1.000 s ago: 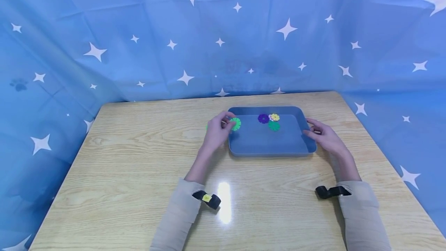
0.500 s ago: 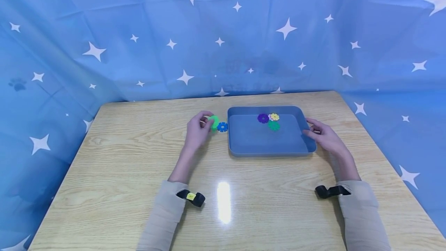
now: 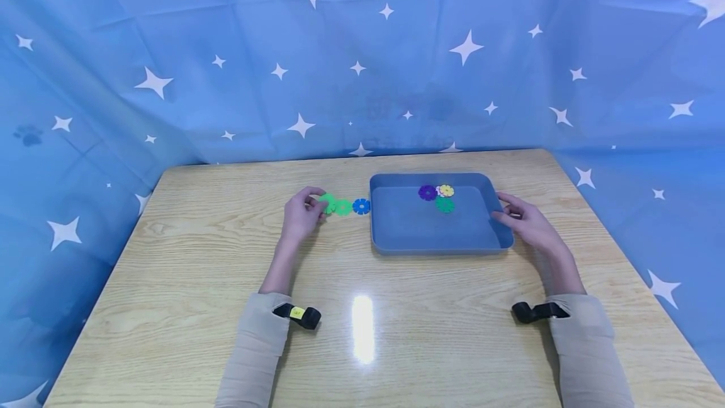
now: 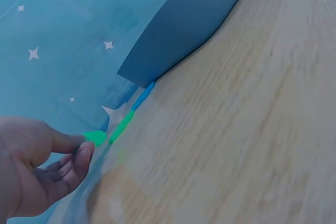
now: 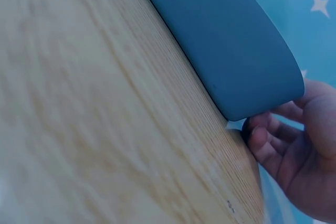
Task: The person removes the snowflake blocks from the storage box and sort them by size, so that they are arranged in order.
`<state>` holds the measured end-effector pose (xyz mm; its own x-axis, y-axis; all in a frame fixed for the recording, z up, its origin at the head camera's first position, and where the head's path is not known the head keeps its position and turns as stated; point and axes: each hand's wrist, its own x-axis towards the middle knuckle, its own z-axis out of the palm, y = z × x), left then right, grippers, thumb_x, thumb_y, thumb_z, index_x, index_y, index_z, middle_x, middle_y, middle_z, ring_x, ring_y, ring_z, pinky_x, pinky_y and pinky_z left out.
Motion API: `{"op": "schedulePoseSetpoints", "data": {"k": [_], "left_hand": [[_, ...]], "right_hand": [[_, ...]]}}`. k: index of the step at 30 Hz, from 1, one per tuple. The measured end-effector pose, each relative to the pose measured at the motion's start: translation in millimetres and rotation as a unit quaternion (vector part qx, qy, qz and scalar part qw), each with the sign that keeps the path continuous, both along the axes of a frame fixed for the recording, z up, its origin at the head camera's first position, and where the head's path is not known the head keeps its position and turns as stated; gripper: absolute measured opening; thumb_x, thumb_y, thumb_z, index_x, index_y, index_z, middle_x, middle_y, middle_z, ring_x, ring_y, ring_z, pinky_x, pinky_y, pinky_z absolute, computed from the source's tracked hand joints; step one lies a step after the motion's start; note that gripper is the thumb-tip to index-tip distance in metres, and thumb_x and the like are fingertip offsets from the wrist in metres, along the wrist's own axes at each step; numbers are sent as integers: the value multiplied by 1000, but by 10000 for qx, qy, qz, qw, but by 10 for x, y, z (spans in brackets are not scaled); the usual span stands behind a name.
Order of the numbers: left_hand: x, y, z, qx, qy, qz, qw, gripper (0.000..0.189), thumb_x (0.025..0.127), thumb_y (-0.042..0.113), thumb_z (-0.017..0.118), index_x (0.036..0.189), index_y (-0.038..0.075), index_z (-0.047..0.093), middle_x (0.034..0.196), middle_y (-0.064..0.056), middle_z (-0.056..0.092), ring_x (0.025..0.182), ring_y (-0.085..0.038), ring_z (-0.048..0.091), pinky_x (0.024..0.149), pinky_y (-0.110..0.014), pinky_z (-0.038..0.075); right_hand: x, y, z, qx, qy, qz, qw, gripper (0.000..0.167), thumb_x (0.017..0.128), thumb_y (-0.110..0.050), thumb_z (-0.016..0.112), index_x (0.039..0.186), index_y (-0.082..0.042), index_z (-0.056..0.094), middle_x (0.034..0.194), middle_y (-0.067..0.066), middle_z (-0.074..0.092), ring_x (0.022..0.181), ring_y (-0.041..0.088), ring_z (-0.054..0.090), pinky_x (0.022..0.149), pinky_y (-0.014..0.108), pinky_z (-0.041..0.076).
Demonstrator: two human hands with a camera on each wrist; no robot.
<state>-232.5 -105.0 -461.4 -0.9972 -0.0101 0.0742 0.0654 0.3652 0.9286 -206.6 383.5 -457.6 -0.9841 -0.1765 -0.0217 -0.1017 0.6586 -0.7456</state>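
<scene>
My left hand (image 3: 300, 214) pinches a light green notched plastic disc (image 3: 326, 201) between thumb and fingertips. Just right of it, a second light green disc (image 3: 343, 208) lies on the table, partly overlapped in the head view. Beside that lies a blue notched disc (image 3: 361, 206), close to the left wall of a blue-grey tray (image 3: 442, 235). At the tray's right wall, my right hand (image 3: 529, 224) holds the rim, thumb over the edge and fingers outside. Inside the tray are a purple disc (image 3: 427, 192), a yellow disc (image 3: 447, 190) partly over a pinkish-white one, and a darker green disc (image 3: 445, 204).
The wooden table (image 3: 198, 269) reaches back to a blue curtain (image 3: 255, 80) with white stars. Both forearms lie over its front part, each with a black strap at the wrist. A bright light reflection (image 3: 364, 329) shows on the wood.
My left hand has moved left from over the tray's left edge, carrying the light green disc. The blue disc and second light green disc have come into fuller view. My right hand stays put.
</scene>
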Motion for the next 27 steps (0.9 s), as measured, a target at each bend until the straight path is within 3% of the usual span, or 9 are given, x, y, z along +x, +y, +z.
{"op": "schedulePoseSetpoints", "data": {"k": [5, 12, 21, 27], "left_hand": [[-8, -20, -32, -232, -125, 15, 9997, 24, 97, 2, 66, 121, -2, 65, 86, -10, 56, 68, -20, 66, 61, -25, 57], [-6, -45, -22, -913, -43, 249, 9955, 24, 95, 5, 69, 118, -3, 67, 89, -11, 60, 78, -20, 57, 64, -27, 46], [-12, -54, -47, -942, -364, 229, 9946, 25, 97, 9, 68, 119, -3, 67, 95, -13, 63, 84, -23, 60, 70, -31, 48], [-12, -47, -43, -941, -315, 243, 9948, 26, 96, 8, 69, 118, -4, 66, 96, -15, 64, 87, -25, 62, 72, -32, 50]], "right_hand": [[3, -1, -3, -6, -7, 21, 10000, 63, 105, -28, 58, 155, 0, 33, 92, 10, 50, 60, 17, 44, 55, 32, 41], [-1, -22, 13, -6, -30, 1, 10000, 62, 105, -30, 57, 155, -1, 34, 92, 11, 49, 61, 15, 44, 55, 31, 42], [5, -33, 31, -22, -31, -15, 10000, 62, 105, -31, 58, 154, 0, 35, 93, 11, 49, 63, 15, 44, 55, 31, 41], [8, -24, 37, 19, -23, -29, 10000, 63, 104, -32, 57, 154, 0, 35, 94, 12, 50, 66, 16, 44, 56, 31, 41]]}}
